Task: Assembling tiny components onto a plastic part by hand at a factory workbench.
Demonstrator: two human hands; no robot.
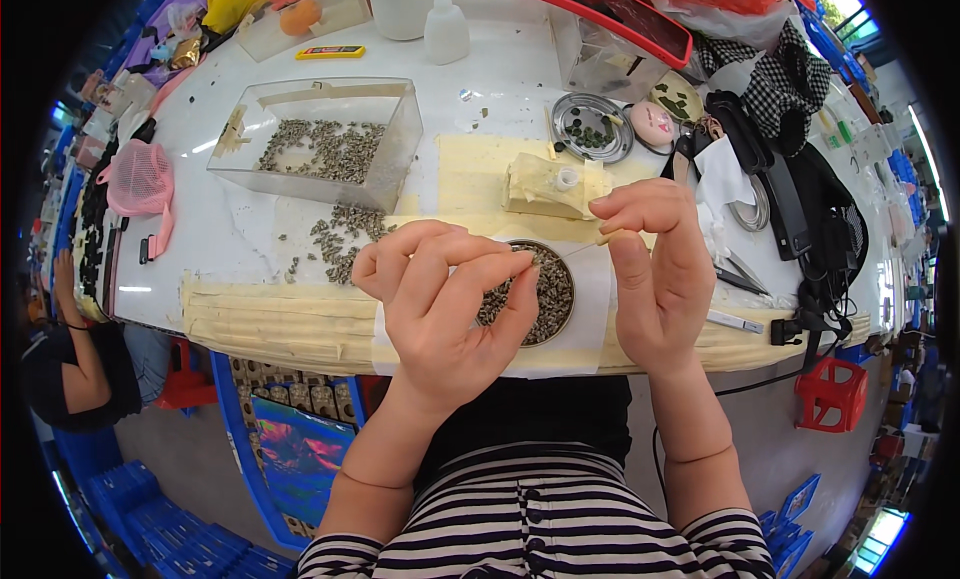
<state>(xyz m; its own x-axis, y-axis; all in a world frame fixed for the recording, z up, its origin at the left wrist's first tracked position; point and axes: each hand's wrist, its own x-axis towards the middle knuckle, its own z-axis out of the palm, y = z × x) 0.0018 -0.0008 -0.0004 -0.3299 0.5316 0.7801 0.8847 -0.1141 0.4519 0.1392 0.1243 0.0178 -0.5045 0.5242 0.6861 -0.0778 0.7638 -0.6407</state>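
Observation:
Over the near edge of the table, my left hand (435, 319) is closed in a pinch on a tiny greyish part (535, 260), mostly covered by the fingertips. My right hand (660, 289) grips a thin needle-like tool (582, 248) by its pale yellow end, between thumb and forefinger. Its fine shaft points left toward the pinched part; whether the tip touches it I cannot tell. Below and between both hands sits a round tin (573, 301) filled with small grey metallic parts (548, 309). My left hand hides part of that tin. White paper (590, 344) lies under it.
A clear plastic box (395, 169) holds more grey parts, with a loose pile (345, 241) beside it. Behind the tin is a tape-wrapped block (533, 186). Tweezers (740, 274), a round dish (622, 144) and a red-cased phone (610, 19) are rightward. A person (85, 369) sits at left.

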